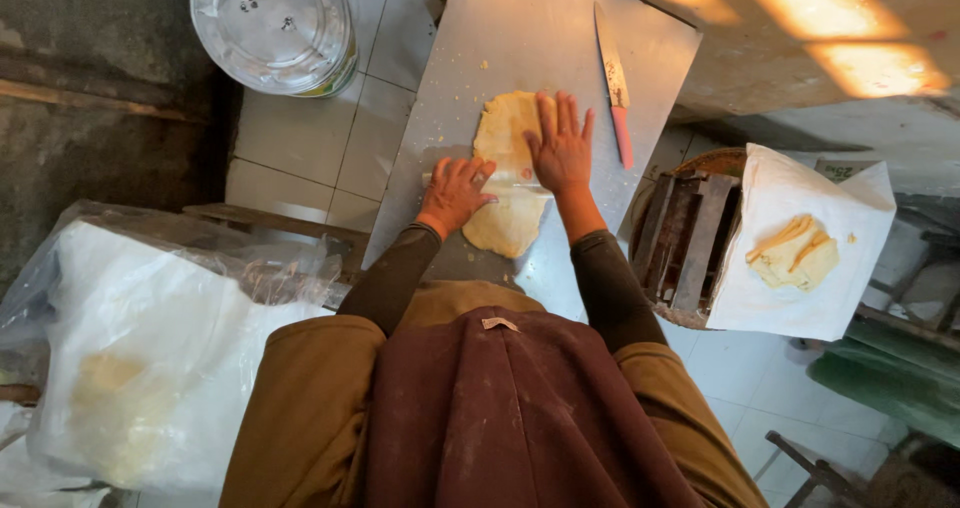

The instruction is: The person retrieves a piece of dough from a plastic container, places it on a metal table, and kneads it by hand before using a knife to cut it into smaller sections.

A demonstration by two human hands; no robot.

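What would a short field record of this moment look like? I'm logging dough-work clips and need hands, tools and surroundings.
surface: metal table
work piece: flattened dough sheet
left hand: pressing a clear rolling pin across the dough
right hand: flat on the dough and pin
knife: pink handle, lying right of the dough
right side: cut dough strips on white paper
left side: plastic bag

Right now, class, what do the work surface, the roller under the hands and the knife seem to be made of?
Work surface: probably stainless steel, a dull grey sheet with soft reflections.
Roller: likely clear glass or plastic, since the dough shows through it.
Knife: metal blade, pinkish handle that looks plastic.
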